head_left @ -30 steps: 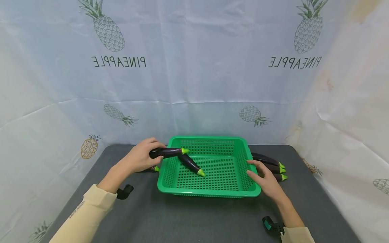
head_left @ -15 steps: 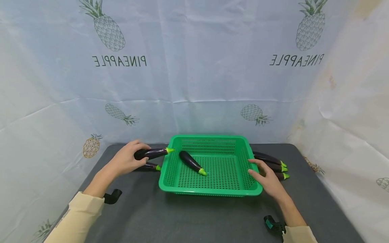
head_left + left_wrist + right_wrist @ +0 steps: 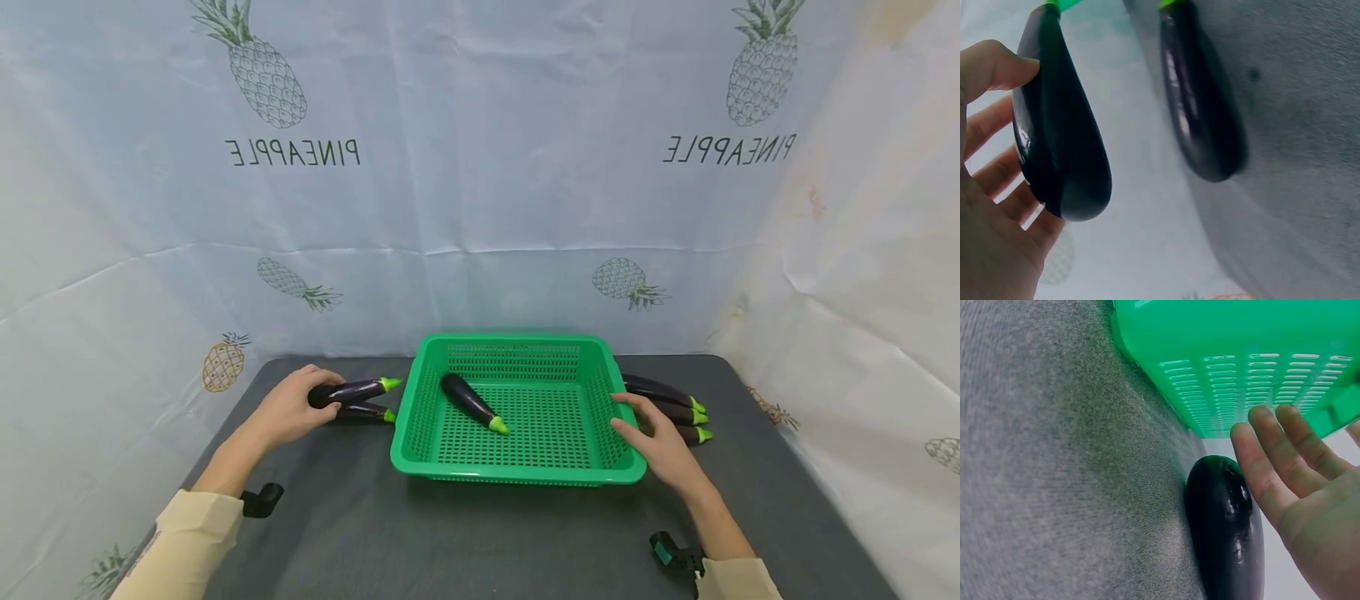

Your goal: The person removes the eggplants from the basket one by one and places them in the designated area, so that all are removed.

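Observation:
My left hand (image 3: 288, 406) grips a dark purple eggplant (image 3: 348, 392) with a green stem, left of the green basket (image 3: 517, 477). In the left wrist view, the thumb and fingers pinch this eggplant (image 3: 1063, 137) from both sides. A second eggplant (image 3: 1200, 100) lies on the table close by it. One more eggplant (image 3: 472, 402) lies inside the basket. At the basket's right rim is my right hand (image 3: 663, 446), its fingers extended. From the right wrist view, those fingers (image 3: 1266, 472) reach to the basket's slotted outer wall; whether they press on it I cannot tell.
Several eggplants (image 3: 663, 392) lie on the right of the dark grey table (image 3: 480, 542), partly hidden behind the basket and right hand. A white cloth (image 3: 510, 200) printed with pineapples hangs behind and along the sides.
My left hand has carried its eggplant left and down, from over the basket's left part to beside the eggplant on the table. The right hand and basket have hardly moved.

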Available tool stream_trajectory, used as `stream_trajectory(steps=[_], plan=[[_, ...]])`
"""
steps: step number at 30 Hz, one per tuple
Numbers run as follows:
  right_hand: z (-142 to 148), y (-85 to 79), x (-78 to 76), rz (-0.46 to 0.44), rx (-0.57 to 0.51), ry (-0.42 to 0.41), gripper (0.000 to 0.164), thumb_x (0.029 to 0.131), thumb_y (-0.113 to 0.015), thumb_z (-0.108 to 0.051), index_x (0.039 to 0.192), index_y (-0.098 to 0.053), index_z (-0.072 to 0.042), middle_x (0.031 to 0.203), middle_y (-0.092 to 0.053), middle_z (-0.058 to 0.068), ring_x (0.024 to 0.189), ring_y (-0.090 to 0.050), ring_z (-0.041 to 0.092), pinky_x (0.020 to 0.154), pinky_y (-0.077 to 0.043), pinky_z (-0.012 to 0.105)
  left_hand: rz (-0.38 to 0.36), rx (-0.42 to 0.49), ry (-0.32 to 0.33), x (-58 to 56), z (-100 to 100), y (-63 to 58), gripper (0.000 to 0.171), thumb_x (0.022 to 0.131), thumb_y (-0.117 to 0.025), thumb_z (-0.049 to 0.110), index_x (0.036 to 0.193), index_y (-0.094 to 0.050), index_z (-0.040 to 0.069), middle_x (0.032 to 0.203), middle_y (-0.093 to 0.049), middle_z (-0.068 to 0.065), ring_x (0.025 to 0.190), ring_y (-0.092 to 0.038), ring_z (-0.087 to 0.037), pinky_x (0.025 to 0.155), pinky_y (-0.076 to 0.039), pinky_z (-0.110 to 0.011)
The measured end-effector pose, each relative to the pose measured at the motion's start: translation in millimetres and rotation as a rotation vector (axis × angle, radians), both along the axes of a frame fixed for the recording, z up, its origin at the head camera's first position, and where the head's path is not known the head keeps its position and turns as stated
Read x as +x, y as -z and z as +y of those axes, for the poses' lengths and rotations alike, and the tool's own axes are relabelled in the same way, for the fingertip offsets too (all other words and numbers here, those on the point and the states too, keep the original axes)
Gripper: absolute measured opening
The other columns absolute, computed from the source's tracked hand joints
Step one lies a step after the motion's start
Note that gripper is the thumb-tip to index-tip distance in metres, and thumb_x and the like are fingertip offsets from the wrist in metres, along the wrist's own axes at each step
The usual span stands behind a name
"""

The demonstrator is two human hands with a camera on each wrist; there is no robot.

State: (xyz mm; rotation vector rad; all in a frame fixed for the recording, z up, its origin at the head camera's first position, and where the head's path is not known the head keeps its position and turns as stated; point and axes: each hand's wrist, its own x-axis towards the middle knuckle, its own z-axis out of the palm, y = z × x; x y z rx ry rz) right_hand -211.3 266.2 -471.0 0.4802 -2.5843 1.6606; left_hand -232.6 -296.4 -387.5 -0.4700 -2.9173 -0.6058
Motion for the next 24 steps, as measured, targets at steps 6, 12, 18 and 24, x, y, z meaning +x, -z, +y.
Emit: stream_trajectory(steps=[6, 12, 18, 24], plan=[[2.3, 2.8, 0.1, -0.003, 0.006, 0.020, 0.050, 0.107, -0.057, -0.026, 0.152, -0.043, -0.011, 0.163, -0.024, 0.022, 0.149, -0.015, 0.053, 0.109, -0.022, 0.076, -0.043, 0.001, 0.018, -1.4, -3.6, 16.2, 0.032, 0.092, -0.073, 0.014, 0.123, -0.068, 0.004, 0.113, -0.062, -0.012, 0.101, -0.060, -0.033, 0.080, -0.052, -0.053], [1.6, 3.5, -0.3, -0.009, 0.004, 0.013, 0.051, 0.107, -0.057, -0.026, 0.153, -0.043, -0.011, 0.164, -0.024, 0.022, 0.149, -0.015, 0.053, 0.109, -0.022, 0.076, -0.090, -0.002, 0.023, -0.8, -5.8, 31.4, 0.031, 0.090, -0.075, 0.012, 0.119, -0.069, 0.004, 0.110, -0.062, -0.010, 0.092, -0.058, -0.025, 0.075, -0.050, -0.045], [1.2, 2.5, -1.4, -0.005, 0.005, 0.010, 0.050, 0.107, -0.057, -0.026, 0.152, -0.042, -0.010, 0.163, -0.023, 0.023, 0.149, -0.015, 0.054, 0.109, -0.022, 0.076, -0.104, -0.022, 0.023, 1.5, -9.1, 43.4, 0.029, 0.089, -0.075, 0.012, 0.117, -0.070, 0.006, 0.112, -0.061, -0.011, 0.100, -0.059, -0.032, 0.080, -0.052, -0.050], [0.3, 0.5, -0.8, -0.003, 0.000, 0.009, 0.050, 0.106, -0.058, -0.024, 0.152, -0.043, -0.011, 0.163, -0.024, 0.022, 0.149, -0.015, 0.053, 0.110, -0.022, 0.075, -0.132, -0.018, 0.028, 1.8, -12.9, 54.9, 0.027, 0.088, -0.075, 0.010, 0.115, -0.070, 0.007, 0.111, -0.061, -0.012, 0.105, -0.059, -0.037, 0.084, -0.051, -0.056]])
